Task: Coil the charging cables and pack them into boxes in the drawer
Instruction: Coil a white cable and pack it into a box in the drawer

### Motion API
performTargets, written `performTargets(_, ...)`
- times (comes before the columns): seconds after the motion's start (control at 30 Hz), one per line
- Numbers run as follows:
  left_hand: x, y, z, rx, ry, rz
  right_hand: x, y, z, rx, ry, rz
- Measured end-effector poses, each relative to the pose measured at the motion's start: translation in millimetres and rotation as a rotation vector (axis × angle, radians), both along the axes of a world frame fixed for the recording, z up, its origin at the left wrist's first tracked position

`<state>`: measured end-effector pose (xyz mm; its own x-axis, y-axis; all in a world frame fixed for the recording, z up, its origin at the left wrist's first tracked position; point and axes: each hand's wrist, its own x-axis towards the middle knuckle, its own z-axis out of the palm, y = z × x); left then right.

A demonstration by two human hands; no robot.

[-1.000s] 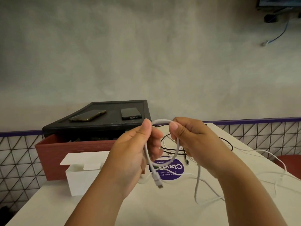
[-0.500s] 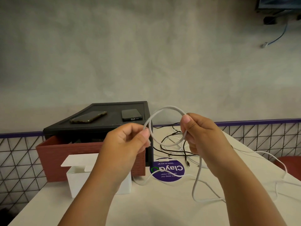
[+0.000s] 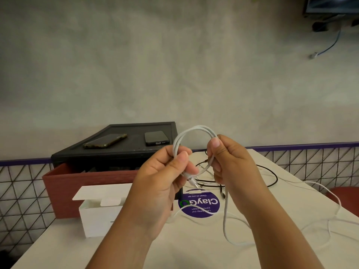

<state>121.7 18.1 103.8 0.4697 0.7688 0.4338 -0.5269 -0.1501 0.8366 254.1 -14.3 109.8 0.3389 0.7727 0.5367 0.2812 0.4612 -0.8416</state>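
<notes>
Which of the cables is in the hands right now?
The white cable, looped between the left hand and right hand with its tail hanging to the table; the black cable lies loose on the table behind them.

We are seeing a white charging cable (image 3: 197, 128) looping before a mottled grey wall (image 3: 174, 74). A black cable (image 3: 276, 176) is lying on the cream table (image 3: 194, 249), where a round purple sticker (image 3: 202, 207) is showing white lettering and a green mark. We are noting a white box (image 3: 97, 220), a brick-red drawer (image 3: 87, 183) and its black cabinet (image 3: 120, 154). One phone (image 3: 104, 141) is wearing a dark, gold-flecked case; the other phone (image 3: 156, 138) is looking black. A purple stripe (image 3: 291, 146) is edging a pale panel (image 3: 19, 191) patterned with black triangular grid lines.
</notes>
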Motion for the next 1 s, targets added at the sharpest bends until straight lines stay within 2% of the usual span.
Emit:
performTargets(0.1, -6.4, 4.4, 0.9, 0.026, 0.096, 0.024, 0.7, -3.1, 1.9, -0.027, -0.040, 0.025)
performTargets(0.23, -18.9, 10.0, 5.4, -0.060, 0.079, -0.068, 1.0, -6.0, 3.5, -0.115, -0.269, -0.007)
performTargets(0.3, -26.5, 18.2, 2.6, -0.110, 0.049, -0.211, -2.8, -7.5, 4.9, -0.132, -0.356, -0.019)
performTargets(0.4, -28.8, 26.5, 1.6, -0.209, -0.124, -0.604, -9.2, -9.5, 6.7, -0.109, -0.328, 0.030)
performTargets(0.47, -35.9, 20.8, -3.9, -0.284, -0.166, -0.392, -4.8, -9.7, 7.2, -0.097, -0.270, 0.013)
performTargets(0.53, -42.2, 25.9, -8.9, -0.330, -0.245, -0.365, 6.5, -10.5, 7.0, -0.105, -0.224, -0.048)
performTargets(0.6, -48.4, 32.1, -8.2, -0.340, -0.312, -0.372, 18.0, -13.4, 7.1, -0.126, -0.259, -0.125)
performTargets(0.73, -62.7, 46.0, -14.7, -0.362, -0.338, -0.262, 23.8, -27.1, 13.2, -0.268, -0.489, -0.164)
performTargets(0.87, -50.0, 40.9, 2.2, -0.242, -0.252, 0.024, 6.9, -37.2, 16.0, -0.503, -0.804, -0.059)
performTargets(0.9, -40.1, 42.8, 3.4, -0.140, -0.285, -0.011, 0.9, -37.8, 15.6, -0.527, -0.853, -0.033)
performTargets(0.97, -31.4, 38.0, -2.7, -0.130, -0.363, -0.058, -10.1, -40.5, 16.6, -0.533, -0.901, -0.014)
performTargets(1.0, -26.7, 35.6, -2.8, -0.119, -0.330, -0.027, -14.3, -42.7, 17.9, -0.520, -0.919, -0.020)
